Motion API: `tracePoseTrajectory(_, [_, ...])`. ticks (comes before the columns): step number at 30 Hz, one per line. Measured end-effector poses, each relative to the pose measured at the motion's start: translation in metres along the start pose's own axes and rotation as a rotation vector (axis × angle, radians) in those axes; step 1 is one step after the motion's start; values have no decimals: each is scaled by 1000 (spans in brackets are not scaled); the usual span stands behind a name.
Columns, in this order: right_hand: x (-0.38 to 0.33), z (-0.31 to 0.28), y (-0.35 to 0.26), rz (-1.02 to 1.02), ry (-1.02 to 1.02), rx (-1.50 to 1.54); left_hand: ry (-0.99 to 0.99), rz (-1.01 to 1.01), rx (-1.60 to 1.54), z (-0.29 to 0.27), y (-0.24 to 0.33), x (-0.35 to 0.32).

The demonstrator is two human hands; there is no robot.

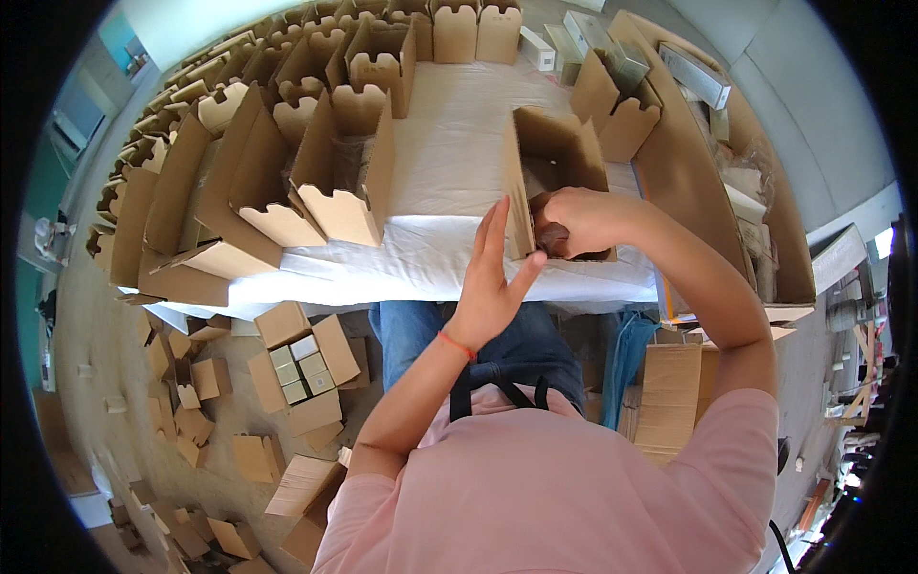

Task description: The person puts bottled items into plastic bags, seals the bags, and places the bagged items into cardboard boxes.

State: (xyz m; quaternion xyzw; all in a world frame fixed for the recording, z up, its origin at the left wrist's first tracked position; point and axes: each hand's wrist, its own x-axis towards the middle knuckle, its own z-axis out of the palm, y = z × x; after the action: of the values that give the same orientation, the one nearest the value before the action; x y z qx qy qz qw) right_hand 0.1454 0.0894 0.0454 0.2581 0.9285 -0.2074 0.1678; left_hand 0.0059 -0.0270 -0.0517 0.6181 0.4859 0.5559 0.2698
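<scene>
An open brown cardboard carton [564, 145] stands in front of me at the near edge of the white-covered table. My left hand [490, 289] rests upright along its left wall, fingers stretched out and the thumb apart near the carton's front. My right hand [577, 220] reaches into the front of the carton from the right, its fingers curled around a small dark brown object [552, 238]. What kind of object it is I cannot make out. Part of the carton's inside is hidden by the right hand.
Rows of open cartons [354, 215] fill the table's left and back. At right, a large cardboard box [660, 187] holds white boxes and clear plastic. A smaller carton with boxes [626, 120] stands beside it. On the floor at left lie a carton of small boxes [330, 346] and scattered cartons.
</scene>
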Motion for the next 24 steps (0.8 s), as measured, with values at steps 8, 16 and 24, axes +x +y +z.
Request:
tracePoseTrajectory(8, [-9,21,1,161,136,-223,-75,-110,-97,12,7,23])
tracePoseTrajectory(16, [5,16,18,123,91,2,-53,-28,54,11,-5,27])
tracePoseTrajectory(24, [0,17,17,19,538,-69,-17,31,7,6,-6,23])
